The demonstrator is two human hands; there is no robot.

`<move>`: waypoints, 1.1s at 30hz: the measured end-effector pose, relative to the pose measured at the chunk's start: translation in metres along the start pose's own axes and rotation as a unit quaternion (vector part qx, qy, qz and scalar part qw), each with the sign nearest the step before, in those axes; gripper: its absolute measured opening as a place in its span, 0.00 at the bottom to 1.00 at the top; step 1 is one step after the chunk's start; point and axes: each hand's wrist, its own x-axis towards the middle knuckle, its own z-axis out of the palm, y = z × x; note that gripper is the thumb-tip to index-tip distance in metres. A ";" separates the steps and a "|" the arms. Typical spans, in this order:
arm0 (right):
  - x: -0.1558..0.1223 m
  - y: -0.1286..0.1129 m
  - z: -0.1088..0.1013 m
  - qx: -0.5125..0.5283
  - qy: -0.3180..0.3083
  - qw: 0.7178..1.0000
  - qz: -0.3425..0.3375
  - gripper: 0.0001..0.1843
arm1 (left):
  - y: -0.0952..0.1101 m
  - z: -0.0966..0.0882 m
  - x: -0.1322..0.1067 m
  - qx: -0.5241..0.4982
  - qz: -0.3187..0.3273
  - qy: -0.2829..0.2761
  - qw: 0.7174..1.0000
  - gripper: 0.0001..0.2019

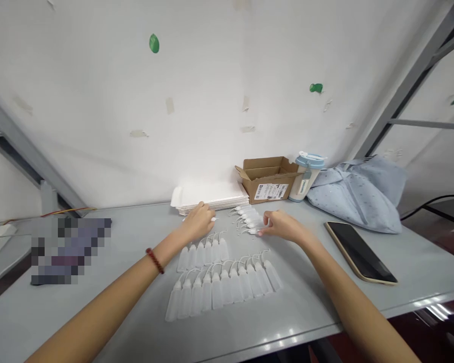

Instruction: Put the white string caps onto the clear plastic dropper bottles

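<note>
Two rows of translucent plastic squeeze bottles lie on the grey table, a longer front row [232, 287] and a shorter back row [203, 254]. Each bottle has a white cap with a thin curved tube. My left hand [200, 223] is closed above the back row; white ends poke out on both sides of it, apparently a bottle lying crosswise, mostly hidden by the fingers. To the right, more bottles [251, 216] lie sideways in a stack-like column, caps leftward. My right hand [283, 225] pinches the nearest bottle [253, 231] of that column between thumb and fingers.
Behind the hands lies a pile of white padded envelopes [212, 194], beside an open cardboard box [270, 184]. A lidded cup [305, 179] and a light blue cloth bag [357, 194] stand farther right. A phone [359, 252] lies near the right forearm; a blurred-out object [73, 252] lies left.
</note>
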 end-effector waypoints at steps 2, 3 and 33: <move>-0.001 -0.002 0.000 -0.002 0.003 1.000 -0.009 0.15 | 0.002 -0.004 -0.008 -0.023 -0.012 0.021 0.999 0.09; -0.002 -0.002 0.000 -0.003 0.003 1.000 -0.012 0.14 | 0.002 -0.006 -0.014 -0.032 -0.019 0.031 0.999 0.09; -0.008 -0.021 0.005 -0.072 0.023 0.995 -0.061 0.08 | 0.009 -0.017 -0.094 -0.247 -0.157 0.209 0.933 0.05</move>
